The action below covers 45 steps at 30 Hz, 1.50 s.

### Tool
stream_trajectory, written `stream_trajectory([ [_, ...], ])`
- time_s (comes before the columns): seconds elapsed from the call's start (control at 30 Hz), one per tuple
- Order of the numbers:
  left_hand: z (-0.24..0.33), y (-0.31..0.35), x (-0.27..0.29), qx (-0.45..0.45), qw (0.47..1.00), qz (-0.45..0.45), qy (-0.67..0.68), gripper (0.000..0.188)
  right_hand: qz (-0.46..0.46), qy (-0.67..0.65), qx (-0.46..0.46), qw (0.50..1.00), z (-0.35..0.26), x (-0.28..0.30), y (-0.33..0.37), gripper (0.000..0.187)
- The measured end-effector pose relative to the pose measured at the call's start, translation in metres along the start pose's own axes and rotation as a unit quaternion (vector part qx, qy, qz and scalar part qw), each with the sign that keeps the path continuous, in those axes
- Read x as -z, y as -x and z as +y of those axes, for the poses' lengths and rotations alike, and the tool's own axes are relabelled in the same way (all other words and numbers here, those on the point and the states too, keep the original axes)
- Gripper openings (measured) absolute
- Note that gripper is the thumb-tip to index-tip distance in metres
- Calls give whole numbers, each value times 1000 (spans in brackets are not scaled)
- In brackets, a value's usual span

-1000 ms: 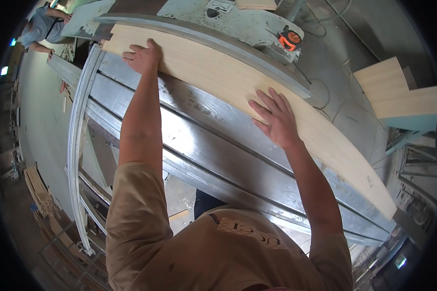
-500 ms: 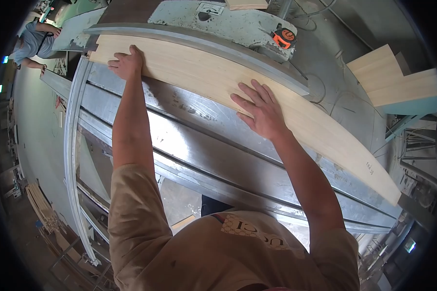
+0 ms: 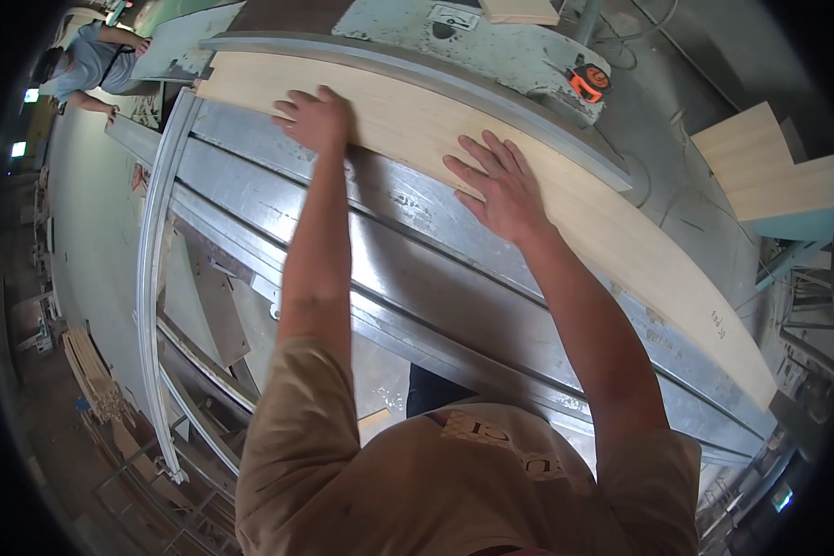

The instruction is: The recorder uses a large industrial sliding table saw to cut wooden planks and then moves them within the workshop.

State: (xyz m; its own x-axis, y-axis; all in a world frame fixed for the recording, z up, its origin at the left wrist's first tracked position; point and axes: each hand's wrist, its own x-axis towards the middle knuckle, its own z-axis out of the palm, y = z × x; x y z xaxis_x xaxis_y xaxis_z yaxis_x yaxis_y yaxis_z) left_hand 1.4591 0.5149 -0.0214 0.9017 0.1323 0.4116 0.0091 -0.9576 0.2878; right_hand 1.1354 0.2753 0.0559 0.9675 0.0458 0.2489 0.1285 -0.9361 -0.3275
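Observation:
A long pale wooden board [image 3: 403, 113] lies along a straight metal fence [image 3: 435, 76] on the machine's metal table [image 3: 408, 199]. My left hand [image 3: 317, 122] rests on the board left of its middle, fingers spread, thumb side toward the fence, wrist over the board's near edge. Farther right, my right hand [image 3: 505, 190] lies flat on the same board with its fingers stretched toward the fence. Neither hand grips anything. The board's right end reaches far past the fence and bears small handwritten marks.
An orange and black tape measure [image 3: 588, 83] sits on the worn machine top behind the fence. A metal rail [image 3: 154, 278] crosses at left. Another person [image 3: 97, 65] stands at the far left. Cut panels [image 3: 769, 162] stand at right, and wooden strips [image 3: 93, 371] lie at lower left.
My left hand has moved right along the board, closer to my right hand. The right hand stays flat on the board. The whole view has shifted, so the surroundings appear farther right.

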Motion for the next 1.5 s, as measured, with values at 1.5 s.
stream_trajectory([
  [1.5,122,155,79,39,994,-54,83,69,-46,78,-46,995,155,153,364,73],
])
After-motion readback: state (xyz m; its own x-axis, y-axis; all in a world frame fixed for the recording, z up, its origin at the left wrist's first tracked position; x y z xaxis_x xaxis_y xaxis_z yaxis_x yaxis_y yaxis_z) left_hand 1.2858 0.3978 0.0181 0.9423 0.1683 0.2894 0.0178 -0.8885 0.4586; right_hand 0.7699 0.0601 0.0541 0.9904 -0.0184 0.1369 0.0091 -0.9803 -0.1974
